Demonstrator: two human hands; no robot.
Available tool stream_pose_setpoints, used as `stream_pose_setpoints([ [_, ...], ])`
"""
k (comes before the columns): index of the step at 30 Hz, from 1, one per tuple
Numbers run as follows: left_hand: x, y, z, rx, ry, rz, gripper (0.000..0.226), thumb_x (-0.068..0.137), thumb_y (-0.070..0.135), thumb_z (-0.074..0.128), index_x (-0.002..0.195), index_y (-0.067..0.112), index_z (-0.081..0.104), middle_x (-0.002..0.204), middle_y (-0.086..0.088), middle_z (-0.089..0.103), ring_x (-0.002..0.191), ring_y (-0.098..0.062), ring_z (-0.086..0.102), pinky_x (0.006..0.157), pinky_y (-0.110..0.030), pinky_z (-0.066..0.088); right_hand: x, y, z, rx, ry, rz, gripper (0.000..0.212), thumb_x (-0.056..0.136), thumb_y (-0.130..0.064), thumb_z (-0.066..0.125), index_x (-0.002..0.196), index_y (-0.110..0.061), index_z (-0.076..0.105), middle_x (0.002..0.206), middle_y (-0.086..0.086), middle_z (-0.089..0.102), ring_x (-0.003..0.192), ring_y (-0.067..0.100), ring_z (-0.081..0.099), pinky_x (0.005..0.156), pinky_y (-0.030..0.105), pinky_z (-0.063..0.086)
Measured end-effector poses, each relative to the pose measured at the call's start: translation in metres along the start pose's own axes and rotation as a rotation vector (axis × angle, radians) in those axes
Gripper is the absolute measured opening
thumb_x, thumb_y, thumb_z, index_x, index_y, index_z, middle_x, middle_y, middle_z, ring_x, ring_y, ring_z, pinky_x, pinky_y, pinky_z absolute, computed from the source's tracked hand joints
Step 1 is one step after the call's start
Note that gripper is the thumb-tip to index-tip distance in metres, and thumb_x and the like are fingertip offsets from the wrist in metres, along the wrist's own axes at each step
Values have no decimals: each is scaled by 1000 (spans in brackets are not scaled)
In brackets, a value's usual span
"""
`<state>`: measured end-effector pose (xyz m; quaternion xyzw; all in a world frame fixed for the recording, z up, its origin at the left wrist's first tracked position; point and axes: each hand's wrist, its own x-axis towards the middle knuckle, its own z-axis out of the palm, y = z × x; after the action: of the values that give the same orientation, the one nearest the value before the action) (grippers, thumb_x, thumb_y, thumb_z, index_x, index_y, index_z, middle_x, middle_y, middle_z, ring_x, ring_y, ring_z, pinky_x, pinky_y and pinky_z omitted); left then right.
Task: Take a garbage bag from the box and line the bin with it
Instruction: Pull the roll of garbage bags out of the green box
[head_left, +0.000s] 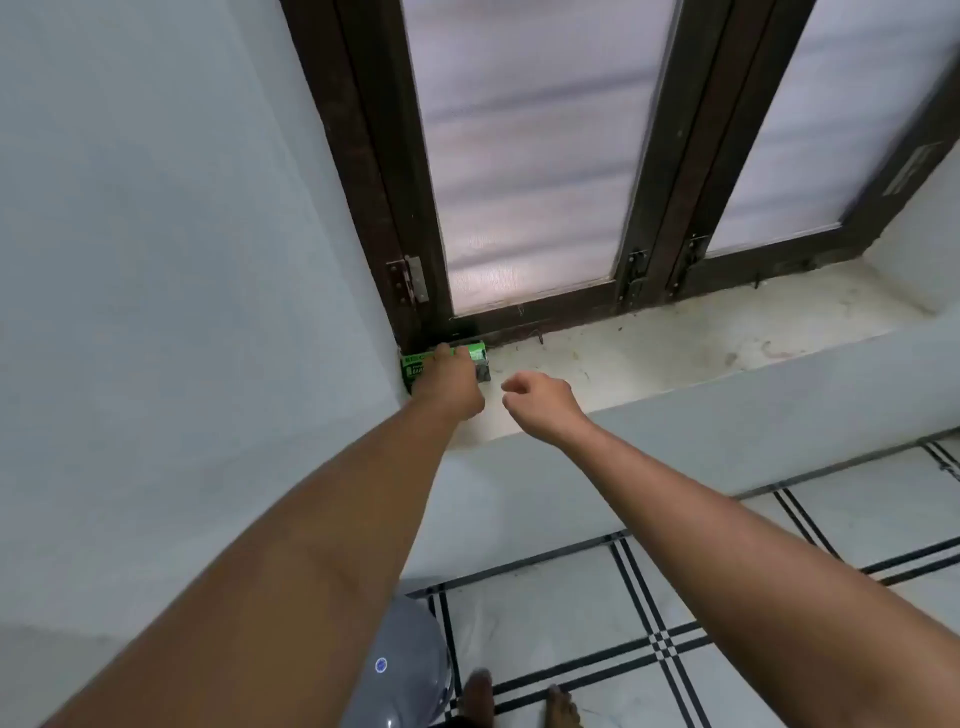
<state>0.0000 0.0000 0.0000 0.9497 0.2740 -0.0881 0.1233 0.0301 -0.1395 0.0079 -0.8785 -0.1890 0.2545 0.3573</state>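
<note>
- Left hand (451, 382) on the green box (470, 358), fingers curled over its top, gripping it.
- Right hand (540, 400) just right of the box, loosely curled, holding nothing.
- Box on sill (675, 348), in its left corner against the wall.
- Grey bin (410, 670) on floor, below the box.

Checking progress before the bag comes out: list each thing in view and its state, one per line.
box: green, on the sill corner against the wall, under the left hand.
left hand: on the box, fingers over its top.
right hand: beside the box, loosely curled, holding nothing.
bin: grey, on the floor below.
window: closed.
</note>
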Motion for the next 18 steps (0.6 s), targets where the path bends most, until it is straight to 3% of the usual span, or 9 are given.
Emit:
stream_pose_setpoints([
  [4,18,-10,9,148,7,-22,76,91,11,65,158,11,29,161,-18,27,145,-40,32,114,-49,41,22,2,4,50,-11,60,41,99,-20,49,138,-19,62,142,6,62,127,24,58,103,35,47],
  [8,32,-23,7,207,148,22,47,94,11,59,140,14,53,144,-17,41,133,-40,41,114,-50,38,43,-3,1,98,29,98,41,98,-19,48,136,-20,64,139,6,64,125,25,60,99,29,45],
  [12,26,-25,15,-46,120,7,50,93,11,57,141,25,52,138,-16,44,128,-41,45,112,-50,39,53,-9,-3,159,92,95,45,94,-14,47,134,-25,64,133,2,68,118,24,63,102,34,51],
  [15,21,-21,14,-254,103,46,56,92,14,67,142,33,51,141,-12,48,131,-37,43,111,-49,41,55,-9,-11,211,112,47,48,91,-15,48,132,-34,66,126,2,69,103,24,68,93,39,58],
  [18,25,-19,12,-400,98,76,57,90,15,72,140,35,54,142,-10,48,130,-34,45,107,-43,44,53,-7,-22,284,163,9,39,89,-16,56,118,-33,75,113,1,73,90,24,74,84,40,63],
])
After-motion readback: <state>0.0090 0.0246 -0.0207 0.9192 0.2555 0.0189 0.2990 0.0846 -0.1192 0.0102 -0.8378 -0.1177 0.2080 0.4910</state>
